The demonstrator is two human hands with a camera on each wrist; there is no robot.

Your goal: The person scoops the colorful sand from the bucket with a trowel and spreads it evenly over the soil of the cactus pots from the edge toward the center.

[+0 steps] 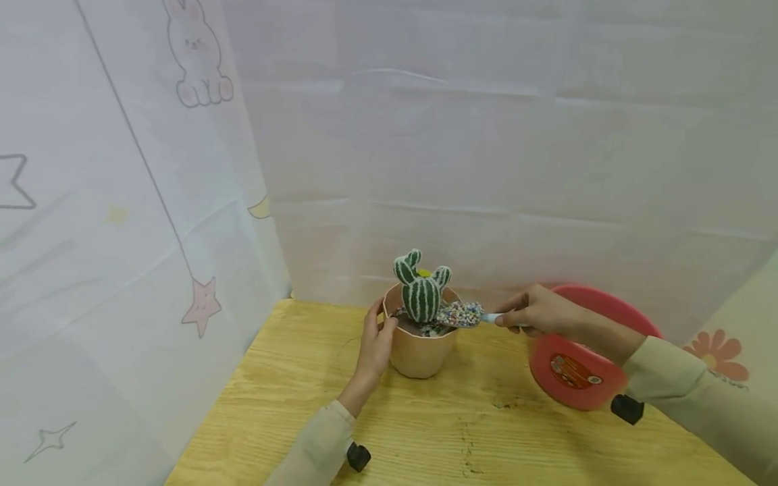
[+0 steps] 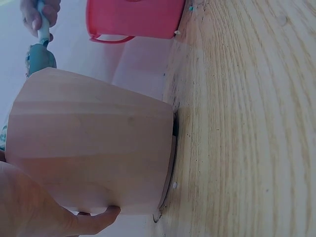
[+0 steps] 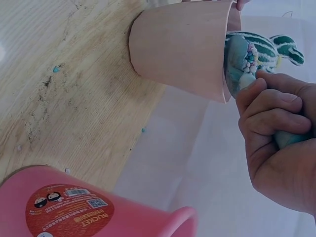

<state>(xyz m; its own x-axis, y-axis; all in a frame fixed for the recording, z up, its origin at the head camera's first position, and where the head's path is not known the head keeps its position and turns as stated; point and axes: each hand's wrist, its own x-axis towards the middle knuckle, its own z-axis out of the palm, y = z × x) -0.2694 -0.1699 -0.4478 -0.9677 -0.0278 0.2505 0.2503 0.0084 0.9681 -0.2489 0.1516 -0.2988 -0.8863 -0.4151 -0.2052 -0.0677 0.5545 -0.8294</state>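
Observation:
A green-and-white striped cactus (image 1: pixel 422 300) stands in a pale pink flowerpot (image 1: pixel 422 354) with dark soil and some pebbles inside. My left hand (image 1: pixel 375 344) holds the pot's left side, thumb near the rim; the left wrist view shows its fingers (image 2: pixel 101 220) against the wall. My right hand (image 1: pixel 541 312) grips the handle of a small teal trowel (image 3: pixel 236 61). Multicoloured pebbles (image 1: pixel 460 313) are heaped on the blade, which lies over the pot's right rim beside the cactus. In the right wrist view, the right fingers (image 3: pixel 276 103) curl round the handle.
A pink-red bucket (image 1: pixel 571 368) with an orange label stands on the wooden table (image 1: pixel 486 432) at right, partly under my right forearm. Dark crumbs and a few loose pebbles (image 3: pixel 56 69) lie on the tabletop. White printed sheets (image 1: pixel 456 148) hang behind and at left.

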